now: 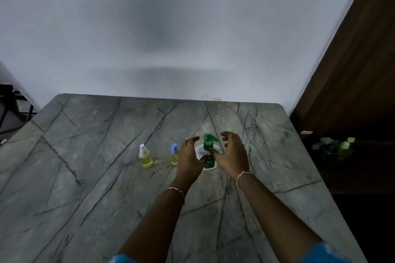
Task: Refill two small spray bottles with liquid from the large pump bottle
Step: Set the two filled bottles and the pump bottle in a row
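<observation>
Head view: your left hand (189, 157) wraps around the white body of the large pump bottle (201, 151) and holds it steady. Your right hand (233, 153) has its thumb against the green collar below the pump. Its fingers arch loosely behind the pump head and do not visibly close on it. The bottle stands on the bench (85, 177) between your two hands.

The bottle is upright, its long axis vertical, with the green spout pointing to your right and a little away from you. Just left of your left hand stands the blue-capped spray bottle (174, 152), partly hidden by that hand. A little further left is the white-capped spray bottle (145, 156). Both are upright with their sprayers on top.

As for progress, both small bottles wear their caps and hold yellow liquid, and the pump sits on the large bottle. Nothing is being poured or pumped, so I judge you are at the start, perhaps about to loosen the pump. Opening the small bottles and filling each one look to be ahead of you.
</observation>
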Available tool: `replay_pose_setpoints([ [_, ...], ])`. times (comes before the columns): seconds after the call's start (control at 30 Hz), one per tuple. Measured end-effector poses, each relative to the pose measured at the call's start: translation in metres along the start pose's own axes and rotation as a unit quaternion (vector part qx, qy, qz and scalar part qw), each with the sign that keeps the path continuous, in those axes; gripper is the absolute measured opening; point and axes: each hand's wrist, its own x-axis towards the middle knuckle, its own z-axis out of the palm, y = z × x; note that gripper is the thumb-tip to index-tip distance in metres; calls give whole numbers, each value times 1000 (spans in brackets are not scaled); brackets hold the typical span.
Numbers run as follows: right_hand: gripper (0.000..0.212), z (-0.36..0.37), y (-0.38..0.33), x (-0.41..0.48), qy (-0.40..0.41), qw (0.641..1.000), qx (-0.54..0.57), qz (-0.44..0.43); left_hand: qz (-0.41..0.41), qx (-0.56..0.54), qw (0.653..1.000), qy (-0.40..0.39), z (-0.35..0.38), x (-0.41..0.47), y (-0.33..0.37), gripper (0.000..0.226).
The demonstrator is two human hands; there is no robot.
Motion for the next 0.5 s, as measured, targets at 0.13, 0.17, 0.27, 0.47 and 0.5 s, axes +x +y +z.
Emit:
replay_pose_setpoints([
  [0.13,48,5,-5,13,-49,998,-2,-45,-14,12,999,-34,0,12,7,63],
  [0.17,45,6,-6,15,-56,997,-7,-53,-18,13,999,-41,1,16,7,60],
  [0.27,36,9,-9,16,-54,996,-23,-65,-29,27,997,-62,5,24,3,35],
  [0.47,31,10,-11,20,-49,993,-76,-77,-41,28,997,-67,9,29,5,34],
  [0.5,30,9,-11,21,-48,992,-88,-80,-43,26,997,-66,10,30,5,32],
])
